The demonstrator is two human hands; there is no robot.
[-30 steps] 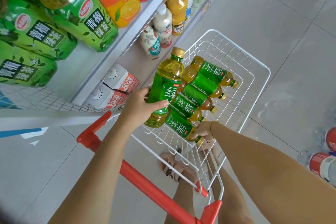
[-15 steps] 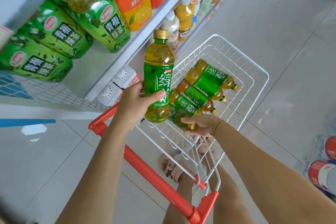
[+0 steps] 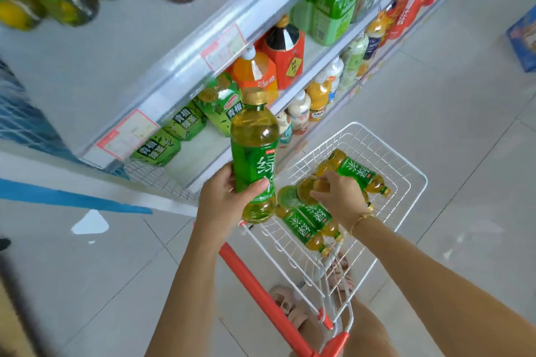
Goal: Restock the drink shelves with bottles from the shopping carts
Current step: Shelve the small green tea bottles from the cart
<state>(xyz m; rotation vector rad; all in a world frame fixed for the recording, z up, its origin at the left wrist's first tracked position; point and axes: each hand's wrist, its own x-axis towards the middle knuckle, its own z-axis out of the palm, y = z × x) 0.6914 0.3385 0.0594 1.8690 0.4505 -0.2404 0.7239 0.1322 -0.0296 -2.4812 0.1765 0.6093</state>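
Observation:
My left hand (image 3: 224, 197) grips an upright green tea bottle (image 3: 255, 151) with a gold cap, held above the near left corner of the white wire cart (image 3: 406, 171). My right hand (image 3: 338, 195) reaches into the cart and grips a second green tea bottle (image 3: 298, 193), tilted with its base lifted toward me. Several more green tea bottles lie in the cart, one (image 3: 355, 172) past my right hand and others (image 3: 307, 224) below it. The drink shelves (image 3: 185, 66) rise on the left.
The shelves carry green tea packs (image 3: 185, 122), orange juice bottles (image 3: 255, 69), red cartons and milky drinks. The cart's red handle (image 3: 261, 290) runs across my legs. A blue box (image 3: 522, 38) sits on the tiled floor at the far right.
My left hand has raised its bottle higher toward the shelves. My right hand has taken hold of another bottle in the cart and lifted one end. The view has swung upward.

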